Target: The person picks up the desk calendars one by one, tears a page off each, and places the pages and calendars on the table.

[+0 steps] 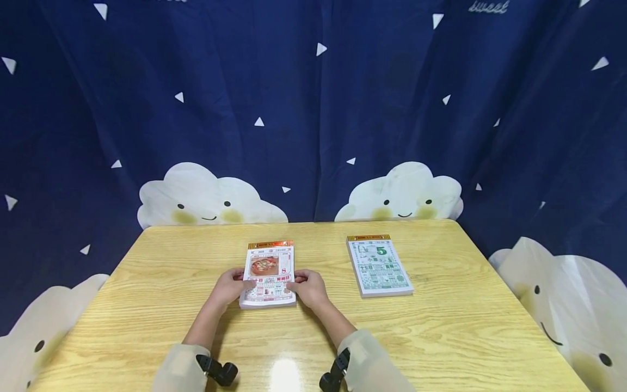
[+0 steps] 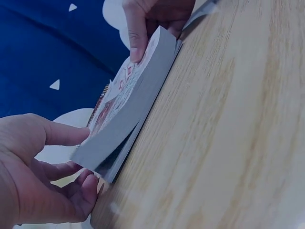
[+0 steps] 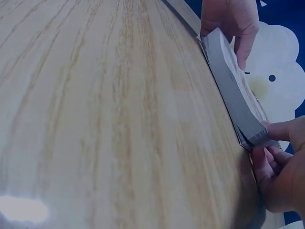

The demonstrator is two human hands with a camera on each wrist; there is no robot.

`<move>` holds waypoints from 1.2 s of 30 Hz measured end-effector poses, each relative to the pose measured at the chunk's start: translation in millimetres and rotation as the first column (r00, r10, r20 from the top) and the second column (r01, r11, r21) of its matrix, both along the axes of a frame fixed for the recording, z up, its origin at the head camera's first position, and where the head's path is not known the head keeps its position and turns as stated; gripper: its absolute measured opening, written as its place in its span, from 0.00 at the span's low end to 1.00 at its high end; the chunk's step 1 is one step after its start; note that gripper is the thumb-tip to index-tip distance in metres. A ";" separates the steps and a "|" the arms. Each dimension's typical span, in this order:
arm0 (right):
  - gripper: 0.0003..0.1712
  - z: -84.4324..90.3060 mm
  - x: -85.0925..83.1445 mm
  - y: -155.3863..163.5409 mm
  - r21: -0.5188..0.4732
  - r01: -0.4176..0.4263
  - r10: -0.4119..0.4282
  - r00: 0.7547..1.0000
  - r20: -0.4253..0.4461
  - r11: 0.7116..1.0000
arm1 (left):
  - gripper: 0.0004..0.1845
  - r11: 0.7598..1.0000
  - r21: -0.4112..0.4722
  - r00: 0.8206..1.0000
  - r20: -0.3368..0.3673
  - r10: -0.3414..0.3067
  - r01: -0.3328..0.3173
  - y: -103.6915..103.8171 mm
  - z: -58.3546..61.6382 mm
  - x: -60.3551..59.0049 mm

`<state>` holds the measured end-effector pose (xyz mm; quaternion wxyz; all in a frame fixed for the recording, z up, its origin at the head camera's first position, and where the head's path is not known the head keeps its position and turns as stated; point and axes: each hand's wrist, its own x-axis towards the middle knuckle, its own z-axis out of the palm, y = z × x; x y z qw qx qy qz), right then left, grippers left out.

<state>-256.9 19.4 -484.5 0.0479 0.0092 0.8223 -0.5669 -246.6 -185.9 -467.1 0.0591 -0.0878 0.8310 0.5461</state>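
Hands, left hand (image 1: 229, 287) and right hand (image 1: 309, 287), each pinch a near corner of the red tear-off calendar (image 1: 268, 275) on the worktop (image 1: 441, 326), lifting its near edge; peeling one sheet next likely needs thumbs separating it.

Wooden table (image 1: 441, 337): red-topped calendar pad (image 1: 268, 275), green calendar pad (image 1: 379, 265) well apart.

Light wood-grain bench (image 1: 441, 337), glossy, with a bright lamp glare spot on its near edge between the wrists. Behind and on both sides hangs a dark navy curtain (image 1: 313, 109) with small white triangles and smiling white clouds (image 1: 208, 198) low down, just beyond the bench's far edge. Even indoor light.
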 end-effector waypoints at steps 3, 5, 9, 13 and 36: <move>0.22 -1.7 0.2 0.9 -0.032 0.006 -0.007 1.000 -0.007 0.999 | 0.30 0.999 0.035 1.000 0.011 0.011 -0.012 1.1 -0.6 1.0; 0.22 -2.7 0.2 1.4 -0.062 0.014 -0.014 1.000 0.002 0.998 | 0.30 0.999 0.048 1.000 0.015 0.015 -0.015 1.5 0.1 2.0; 0.22 -3.5 0.9 2.4 -0.135 0.033 -0.032 0.999 0.012 0.990 | 0.32 0.997 0.070 1.000 0.004 0.014 -0.014 1.9 2.3 4.0; 0.22 -3.2 1.4 2.7 -0.193 0.044 -0.047 0.999 -0.011 0.980 | 0.33 0.993 0.117 1.000 -0.024 0.014 -0.011 2.9 3.6 5.0; 0.24 22.0 4.8 10.5 -0.225 0.008 -0.023 0.998 -0.062 0.974 | 0.41 0.771 0.633 0.997 -0.078 -0.028 0.071 -1.0 15.0 7.4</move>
